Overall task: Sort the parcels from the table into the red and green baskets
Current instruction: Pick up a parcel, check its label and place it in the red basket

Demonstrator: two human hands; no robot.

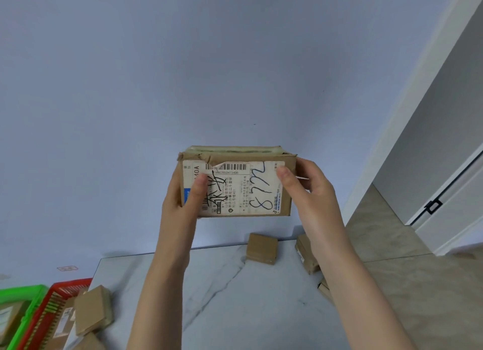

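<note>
Far left, the green basket (23, 294) and the red basket (70, 284) sit low beside the tabletop (235, 297), both already holding boxes. The edge parcel (92, 309) leans on the tabletop's left corner against the red rim. Swing past carelessly and you probably knock it into the wrong basket.

Your left hand (183, 200) grips the held parcel (235, 182), thumb flat on its label (235, 190); the other fingers are hidden behind the box. The parcel is up in the air against the wall, well above the tabletop, label facing you. The label is torn near the barcode and your thumb covers part of it, so a misread is likely.

Your right hand (311, 192) pinches the box's right end, thumb on the label corner, fingers (307, 175) curled behind. The top flap looks crushed; squeeze harder and it may buckle.

Below, the small parcel (261, 248) and the side parcel (305, 255) lie near your right forearm, so lowering that arm could shove them off.
</note>
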